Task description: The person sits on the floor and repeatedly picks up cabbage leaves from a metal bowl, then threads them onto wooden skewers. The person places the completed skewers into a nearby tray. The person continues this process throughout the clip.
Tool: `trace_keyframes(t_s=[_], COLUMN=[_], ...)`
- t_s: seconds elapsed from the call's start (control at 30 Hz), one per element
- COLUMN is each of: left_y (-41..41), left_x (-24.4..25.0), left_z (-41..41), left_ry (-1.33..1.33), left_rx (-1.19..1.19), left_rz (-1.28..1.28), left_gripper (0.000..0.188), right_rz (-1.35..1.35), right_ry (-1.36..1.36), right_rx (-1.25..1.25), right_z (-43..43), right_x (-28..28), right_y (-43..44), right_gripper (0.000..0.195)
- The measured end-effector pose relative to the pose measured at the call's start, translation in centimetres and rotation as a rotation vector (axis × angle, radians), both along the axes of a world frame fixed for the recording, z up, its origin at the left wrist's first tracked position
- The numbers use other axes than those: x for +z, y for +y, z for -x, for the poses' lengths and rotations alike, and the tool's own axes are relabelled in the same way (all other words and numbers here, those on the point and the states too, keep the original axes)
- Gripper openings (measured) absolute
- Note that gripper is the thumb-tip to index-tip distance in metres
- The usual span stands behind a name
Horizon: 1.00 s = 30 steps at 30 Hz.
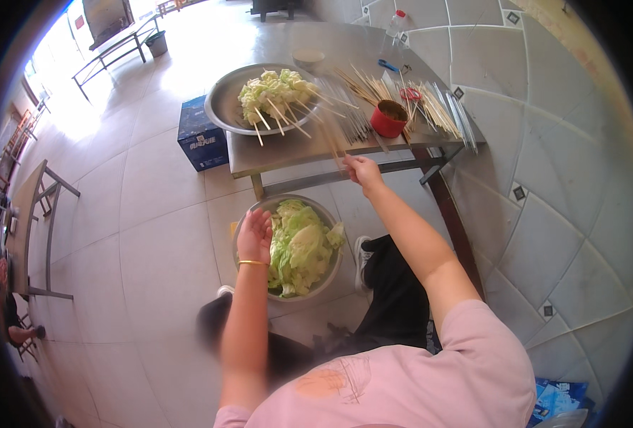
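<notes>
A wide metal basin of torn cabbage leaves sits on the floor between my feet. Over its left rim my left hand is half curled, with no object visible in it. My right hand, near the front edge of the metal table, pinches thin wooden skewers; they are blurred, so I cannot tell how many. On the table's left end, a shallow metal bowl carries cabbage pieces threaded on skewers, their bare ends jutting over the near rim.
Metal skewers, wooden skewers, a red tin and a blue-handled tool lie at the table's right. A tiled wall bounds that side. A blue carton bearing writing stands left. Another person's leg shows far left.
</notes>
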<state>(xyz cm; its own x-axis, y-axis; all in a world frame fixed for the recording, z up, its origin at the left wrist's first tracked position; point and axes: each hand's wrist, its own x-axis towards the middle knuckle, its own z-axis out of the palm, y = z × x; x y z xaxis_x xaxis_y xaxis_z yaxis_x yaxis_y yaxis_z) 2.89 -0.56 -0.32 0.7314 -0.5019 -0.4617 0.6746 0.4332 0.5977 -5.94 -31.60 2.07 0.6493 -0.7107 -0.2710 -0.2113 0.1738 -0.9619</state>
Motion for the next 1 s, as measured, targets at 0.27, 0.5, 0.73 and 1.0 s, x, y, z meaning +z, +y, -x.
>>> trace_keyframes(t_s=[0.27,0.5,0.73,1.0], left_y=[-0.5,-0.6,-1.3,-0.6], left_x=[-0.7,0.0,0.6,0.1], left_z=[0.6,2.8,4.5,3.2], left_ry=[0.004,-0.158,-0.446,-0.422], left_rx=[-0.047,-0.249,-0.347,-0.228], left_rz=[0.022,-0.039,-0.102,-0.064], left_gripper=[0.029,0.034,0.042,0.022], right_rz=[-0.088,-0.459,-0.675,-0.482], right_ry=[-0.06,-0.172,-0.093,0.081], right_rx=[-0.058,0.061,0.38,0.631], right_z=[5.3,16.6,22.3,19.5], right_x=[1.0,-0.2,-1.5,-0.7], right_y=[1.3,12.0,18.6,18.2], right_gripper=[0.025,0.026,0.026,0.026])
